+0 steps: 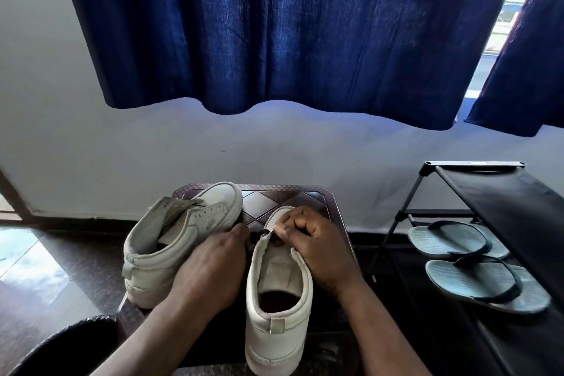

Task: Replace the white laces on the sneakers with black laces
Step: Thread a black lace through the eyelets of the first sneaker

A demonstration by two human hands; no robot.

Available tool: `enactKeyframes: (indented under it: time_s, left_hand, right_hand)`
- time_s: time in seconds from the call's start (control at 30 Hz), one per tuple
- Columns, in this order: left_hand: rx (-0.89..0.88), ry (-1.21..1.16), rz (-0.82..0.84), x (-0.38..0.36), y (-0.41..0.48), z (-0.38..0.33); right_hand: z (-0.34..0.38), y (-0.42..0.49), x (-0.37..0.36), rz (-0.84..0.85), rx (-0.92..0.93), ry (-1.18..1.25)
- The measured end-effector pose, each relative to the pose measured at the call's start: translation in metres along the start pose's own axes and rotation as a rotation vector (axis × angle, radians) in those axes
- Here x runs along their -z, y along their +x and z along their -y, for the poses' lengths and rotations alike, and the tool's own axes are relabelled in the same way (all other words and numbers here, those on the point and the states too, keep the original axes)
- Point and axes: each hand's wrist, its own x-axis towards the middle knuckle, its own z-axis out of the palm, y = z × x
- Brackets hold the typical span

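Head view shows both hands working at the throat of the upright sneaker [276, 323], which stands heel toward the person on the dark tabletop [283, 197]. The right hand [317, 244] has its fingers [294, 220] curled, with thumb and forefinger pinching the sneaker's right eyelet flap. The left hand [210, 272] bends its fingers [239, 230] down at the opposite flap. Their tips are hidden, so I cannot tell whether they grip anything. Between the two sets of fingers a short dark stretch shows, apparently the black lace [255, 237]. Left of the left fingers, the tilted sneaker [183, 232] lies with bare eyelets. Several things could go wrong from here. Because the fingers cover the holes, the lace tip may miss an eyelet. A crossing may be skipped or twisted, and a hard tug could drag the sneaker toward the tabletop's near edge.
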Motion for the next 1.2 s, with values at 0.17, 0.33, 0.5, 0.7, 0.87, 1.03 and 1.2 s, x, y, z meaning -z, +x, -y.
enactKeyframes:
  time_s: [0.17, 0.33, 0.5, 0.7, 0.87, 1.03, 1.2]
  left_hand:
    - [-0.096, 0.056, -0.010, 0.002, -0.003, -0.002]
    - [-0.166, -0.051, -0.016, 0.000, 0.004, 0.004]
    - [-0.183, 0.037, -0.011, 0.000, 0.004, 0.007]
    - [-0.110, 0.129, -0.003, 0.004, 0.007, 0.001]
    - [-0.017, -0.071, 0.049, 0.001, 0.012, 0.007]
    - [-0.001, -0.390, -0.109, 0.000, 0.017, 0.003]
    - [-0.003, -0.366, -0.061, -0.010, 0.022, 0.001]
  right_hand:
    - [0.001, 0.001, 0.001, 0.001, -0.018, -0.011]
    - [0.001, 0.000, 0.002, -0.019, -0.068, 0.013]
    - [-0.001, 0.003, 0.004, -0.023, -0.114, 0.044]
    - [-0.005, 0.005, 0.005, -0.078, -0.140, 0.045]
    - [-0.007, 0.007, 0.019, -0.155, -0.117, 0.002]
    - [-0.013, 0.006, 0.033, -0.040, -0.129, -0.146]
    - [-0.013, 0.003, 0.041, 0.082, -0.104, -0.095]
